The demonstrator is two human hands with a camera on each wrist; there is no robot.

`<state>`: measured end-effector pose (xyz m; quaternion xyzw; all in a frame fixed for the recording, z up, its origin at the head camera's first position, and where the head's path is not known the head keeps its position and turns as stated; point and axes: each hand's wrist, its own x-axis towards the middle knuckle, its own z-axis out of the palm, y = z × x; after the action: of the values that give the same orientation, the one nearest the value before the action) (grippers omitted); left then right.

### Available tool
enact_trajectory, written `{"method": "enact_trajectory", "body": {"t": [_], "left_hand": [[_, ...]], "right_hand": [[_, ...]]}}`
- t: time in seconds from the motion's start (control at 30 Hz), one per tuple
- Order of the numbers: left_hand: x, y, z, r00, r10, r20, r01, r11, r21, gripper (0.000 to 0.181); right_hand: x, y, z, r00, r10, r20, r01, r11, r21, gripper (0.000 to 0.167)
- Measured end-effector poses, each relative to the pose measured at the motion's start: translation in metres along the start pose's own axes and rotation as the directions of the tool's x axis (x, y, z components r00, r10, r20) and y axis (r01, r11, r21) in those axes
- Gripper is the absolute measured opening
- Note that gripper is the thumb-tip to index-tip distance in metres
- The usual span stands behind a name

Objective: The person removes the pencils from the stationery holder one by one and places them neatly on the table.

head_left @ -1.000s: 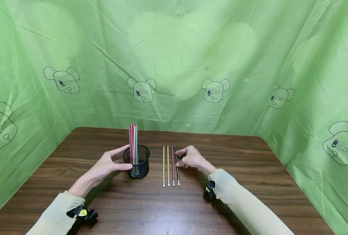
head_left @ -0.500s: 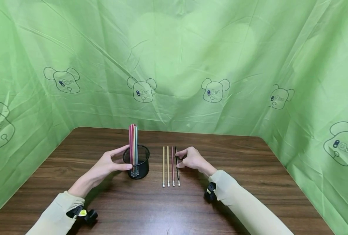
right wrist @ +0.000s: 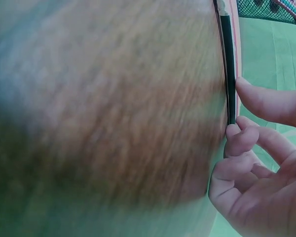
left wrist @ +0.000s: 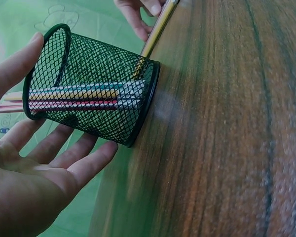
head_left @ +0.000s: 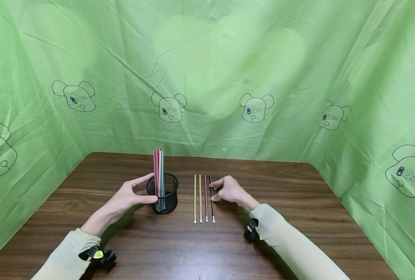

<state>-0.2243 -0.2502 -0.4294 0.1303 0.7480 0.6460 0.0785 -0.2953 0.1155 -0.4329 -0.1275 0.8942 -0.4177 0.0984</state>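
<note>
My left hand (head_left: 125, 195) holds a black mesh pencil cup (head_left: 171, 200) by its side, thumb near the rim. Several pencils (head_left: 157, 167) in red, pink, yellow and blue-green stand in the cup, leaning to its left side. In the left wrist view, my fingers curve along the far side of the cup (left wrist: 103, 54). To the right of it, two yellow pencils (head_left: 200, 200), a maroon pencil (head_left: 206, 200) and a black pencil (head_left: 212, 212) lie side by side, eraser ends toward me. Thumb and fingers of my right hand (head_left: 231, 189) pinch the black pencil (right wrist: 229, 64).
The brown wooden table (head_left: 179, 249) carries everything. A green cloth (head_left: 211, 58) with bear-head outlines hangs behind it and on both sides. Black wrist cameras are strapped over both light sleeves (head_left: 281, 229).
The black pencil has shifted slightly to the right with my right hand, widening its gap from the maroon one. My left hand and the cup have stayed put.
</note>
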Motion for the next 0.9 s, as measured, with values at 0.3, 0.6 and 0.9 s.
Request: {"method": "enact_trajectory", "body": {"t": [0.3,0.6,0.9], "left_hand": [[-0.0001,-0.0006,-0.0003,1.000,0.001,0.000,-0.001,1.000,-0.003,0.086],[0.0002,-0.0001,-0.0001,1.000,0.006,0.002,-0.006,1.000,-0.002,0.086],[0.0007,-0.0003,-0.0002,1.000,0.011,0.006,-0.011,1.000,-0.017,0.086]], "right_hand": [[-0.0001,-0.0015,-0.0007,1.000,-0.008,0.010,0.008,1.000,-0.004,0.043],[0.0005,-0.0026,-0.0014,1.000,-0.008,0.004,0.008,1.000,-0.018,0.043],[0.0007,0.0002,-0.0006,1.000,-0.012,-0.001,0.012,1.000,-0.016,0.043]]}}
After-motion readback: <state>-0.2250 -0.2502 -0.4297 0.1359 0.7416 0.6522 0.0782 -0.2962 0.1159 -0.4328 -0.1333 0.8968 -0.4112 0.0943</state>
